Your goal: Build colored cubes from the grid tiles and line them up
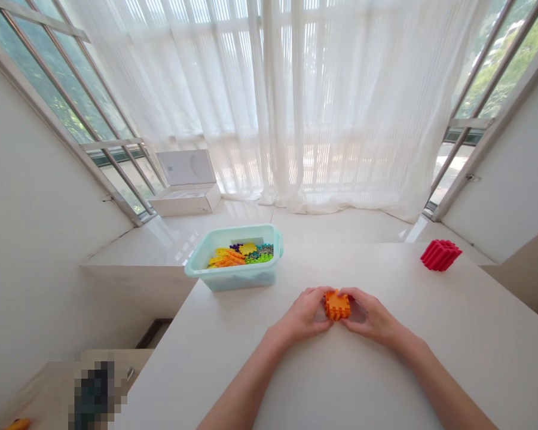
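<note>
Between my two hands is a small stack of orange notched square tiles (338, 306), low over the white table. My left hand (308, 312) grips its left side, thumb below and fingers above. From the other side my right hand (367, 312) holds the right edge in the same way. Part of the stack's sides is covered by the fingertips. A stack of red notched tiles (440, 255) stands on the table's far right. At the far left edge, a pale turquoise bin (240, 278) contains loose yellow, orange, green, teal and purple tiles.
The white table (341, 382) spans the foreground. Behind it, a white box with a raised lid (186, 200) rests on the window ledge (318, 227) before sheer curtains (341, 107). At lower left is a lower wooden surface (49, 388) with a blurred dark patch.
</note>
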`<state>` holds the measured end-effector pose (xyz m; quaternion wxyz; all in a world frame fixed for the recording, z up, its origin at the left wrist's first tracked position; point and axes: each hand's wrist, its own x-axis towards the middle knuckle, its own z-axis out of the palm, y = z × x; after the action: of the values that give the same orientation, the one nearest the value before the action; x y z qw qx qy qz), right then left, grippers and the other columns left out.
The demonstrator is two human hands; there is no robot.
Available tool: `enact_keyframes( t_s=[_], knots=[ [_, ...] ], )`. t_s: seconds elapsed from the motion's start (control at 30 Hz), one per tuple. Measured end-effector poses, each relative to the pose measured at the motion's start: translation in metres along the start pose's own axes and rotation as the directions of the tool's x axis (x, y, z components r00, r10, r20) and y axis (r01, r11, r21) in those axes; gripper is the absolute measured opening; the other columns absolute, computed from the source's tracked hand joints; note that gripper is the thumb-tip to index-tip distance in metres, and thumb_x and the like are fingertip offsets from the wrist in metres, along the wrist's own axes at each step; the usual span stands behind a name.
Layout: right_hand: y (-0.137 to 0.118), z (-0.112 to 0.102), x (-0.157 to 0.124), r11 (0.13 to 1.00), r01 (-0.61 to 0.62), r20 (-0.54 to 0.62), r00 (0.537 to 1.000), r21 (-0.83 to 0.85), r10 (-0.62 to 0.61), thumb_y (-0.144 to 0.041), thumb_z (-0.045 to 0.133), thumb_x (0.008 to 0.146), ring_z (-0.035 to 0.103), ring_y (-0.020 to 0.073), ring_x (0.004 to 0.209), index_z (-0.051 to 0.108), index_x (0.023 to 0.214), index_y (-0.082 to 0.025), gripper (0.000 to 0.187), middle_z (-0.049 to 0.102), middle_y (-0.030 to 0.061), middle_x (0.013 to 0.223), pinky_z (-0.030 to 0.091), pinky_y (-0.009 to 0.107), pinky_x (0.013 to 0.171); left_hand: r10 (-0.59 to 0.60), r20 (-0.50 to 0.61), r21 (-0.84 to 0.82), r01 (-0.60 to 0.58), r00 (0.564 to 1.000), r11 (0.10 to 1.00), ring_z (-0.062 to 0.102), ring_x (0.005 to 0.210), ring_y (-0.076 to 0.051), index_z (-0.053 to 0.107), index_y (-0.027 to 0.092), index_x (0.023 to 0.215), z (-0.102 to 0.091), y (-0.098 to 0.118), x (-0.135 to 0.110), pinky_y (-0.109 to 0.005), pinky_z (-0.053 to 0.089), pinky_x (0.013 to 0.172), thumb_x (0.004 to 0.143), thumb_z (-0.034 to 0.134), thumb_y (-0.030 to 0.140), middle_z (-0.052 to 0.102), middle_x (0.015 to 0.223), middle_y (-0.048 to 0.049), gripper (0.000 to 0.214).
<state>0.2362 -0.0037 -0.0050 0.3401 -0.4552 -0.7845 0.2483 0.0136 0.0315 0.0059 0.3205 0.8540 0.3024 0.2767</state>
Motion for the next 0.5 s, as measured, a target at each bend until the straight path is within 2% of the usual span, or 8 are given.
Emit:
enact_keyframes(
  t_s=[0.3,0.5],
  knots=[
    [0.0034,-0.0018,-0.0011,1.0,-0.008,-0.008,1.0,-0.004,0.008,-0.019,0.066,0.074,0.067,0.0227,0.093,0.053,0.117,-0.026,0.045,0.069,0.0049,0.108,0.054,0.034,0.084,-0.005,0.016,-0.026,0.005,1.0,1.0,0.057,0.119,-0.026,0.043,0.025,0.137,-0.0033,-0.0084,-0.0043,-0.04,0.046,0.102,0.074,0.07,0.017,0.061,0.129,-0.008,0.069],
    [0.0027,-0.0012,-0.0015,1.0,-0.016,0.006,1.0,0.006,0.016,-0.017,0.067,0.075,0.067,0.0217,0.094,0.052,0.117,-0.026,0.045,0.068,0.0047,0.109,0.054,0.034,0.085,-0.004,0.036,0.002,0.004,0.999,1.0,0.057,0.118,-0.027,0.041,0.024,0.138,-0.0032,-0.0062,-0.004,-0.041,0.046,0.102,0.074,0.069,0.02,0.06,0.13,-0.009,0.07]
  ],
)
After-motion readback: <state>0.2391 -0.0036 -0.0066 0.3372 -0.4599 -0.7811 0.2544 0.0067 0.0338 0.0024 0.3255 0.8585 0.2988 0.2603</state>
